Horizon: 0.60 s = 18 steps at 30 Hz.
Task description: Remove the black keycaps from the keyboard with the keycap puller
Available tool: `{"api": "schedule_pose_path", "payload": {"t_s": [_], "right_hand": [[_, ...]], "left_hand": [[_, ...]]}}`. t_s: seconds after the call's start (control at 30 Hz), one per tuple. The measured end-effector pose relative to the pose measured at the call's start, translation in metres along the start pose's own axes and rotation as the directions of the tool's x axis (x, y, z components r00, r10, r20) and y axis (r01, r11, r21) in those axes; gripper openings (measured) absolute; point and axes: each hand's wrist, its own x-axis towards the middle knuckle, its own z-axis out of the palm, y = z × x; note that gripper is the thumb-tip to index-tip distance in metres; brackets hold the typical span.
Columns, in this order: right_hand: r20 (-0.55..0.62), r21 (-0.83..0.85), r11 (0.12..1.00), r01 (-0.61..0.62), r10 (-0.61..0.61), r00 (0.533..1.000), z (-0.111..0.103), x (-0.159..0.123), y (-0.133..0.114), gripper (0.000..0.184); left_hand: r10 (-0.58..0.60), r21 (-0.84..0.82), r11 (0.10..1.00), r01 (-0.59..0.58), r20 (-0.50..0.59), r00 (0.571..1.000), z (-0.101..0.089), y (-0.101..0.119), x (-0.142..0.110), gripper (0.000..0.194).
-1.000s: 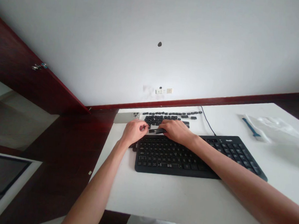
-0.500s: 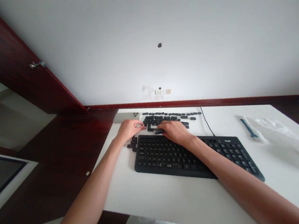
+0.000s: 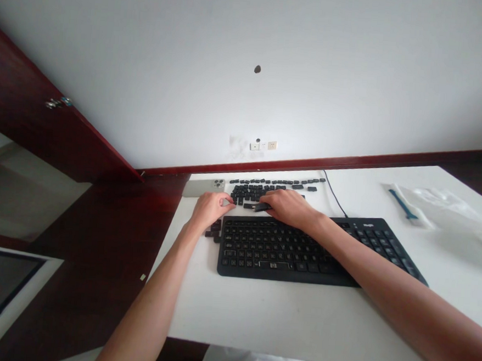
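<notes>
A black keyboard (image 3: 302,253) lies across the white table (image 3: 297,322). Behind it sit several loose black keycaps (image 3: 260,192), in a heap and in a row. My left hand (image 3: 209,208) is at the keyboard's far left corner with its fingers curled, pinching something small and dark at the edge of the heap. My right hand (image 3: 288,207) rests over the keyboard's top edge, its fingers closed on a small dark object (image 3: 261,208) that I cannot name. A few more keycaps (image 3: 213,231) lie beside the keyboard's left end.
A phone (image 3: 202,188) lies face down at the table's far left corner. The keyboard's cable (image 3: 334,195) runs back toward the wall. A blue-handled tool (image 3: 404,205) and a clear plastic bag (image 3: 449,209) lie at the right. Dark red floor borders the table's left.
My left hand drew back a little to the left, uncovering the keycaps beside the keyboard's left end. My right hand has stayed at the heap.
</notes>
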Motion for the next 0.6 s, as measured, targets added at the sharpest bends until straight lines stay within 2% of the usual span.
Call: {"api": "schedule_pose_path", "payload": {"t_s": [0.3,0.6], "right_hand": [[0.012,-0.019,1.0,-0.006,0.007,1.0,0.001,0.001,0.0,0.027],[0.007,-0.01,1.0,0.001,-0.001,1.0,0.0,0.001,0.0,0.026]], "left_hand": [[0.041,-0.03,0.999,-0.041,-0.03,0.999,0.004,0.004,0.0,0.013],[0.047,0.049,0.998,-0.045,-0.037,0.998,0.004,0.011,0.0,0.011]]}}
